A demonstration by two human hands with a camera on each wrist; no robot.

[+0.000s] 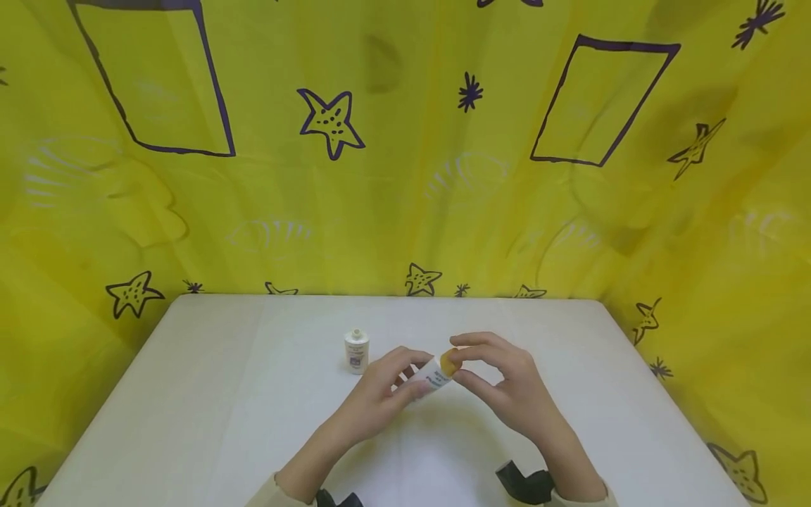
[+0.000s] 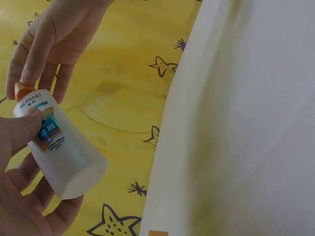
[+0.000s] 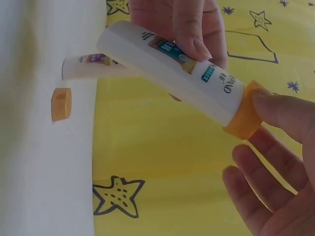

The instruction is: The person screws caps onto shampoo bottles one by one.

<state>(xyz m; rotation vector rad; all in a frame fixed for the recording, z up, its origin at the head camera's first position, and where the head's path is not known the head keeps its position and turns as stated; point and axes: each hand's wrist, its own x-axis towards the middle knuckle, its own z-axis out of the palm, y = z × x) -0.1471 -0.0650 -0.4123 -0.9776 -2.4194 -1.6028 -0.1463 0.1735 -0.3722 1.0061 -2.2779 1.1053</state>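
Note:
A white shampoo bottle point(image 1: 429, 380) with a blue-green label is held tilted above the table. My left hand point(image 1: 379, 394) grips its body, thumb on the label side and fingers beneath, as the left wrist view shows. At its top end sits an orange cap point(image 3: 246, 112), which my right hand point(image 1: 507, 377) pinches between thumb and fingers. The other right fingers are loosely bent, away from the bottle. A second white bottle point(image 1: 357, 353) stands upright on the table beyond the left hand, its narrow neck bare.
Another orange cap point(image 3: 61, 104) lies on the white table point(image 1: 190, 394) near the standing bottle, visible in the right wrist view. A yellow curtain point(image 1: 393, 197) with drawn stars hangs round the table's far and side edges. Black wrist mounts point(image 1: 526, 484) show at the forearms.

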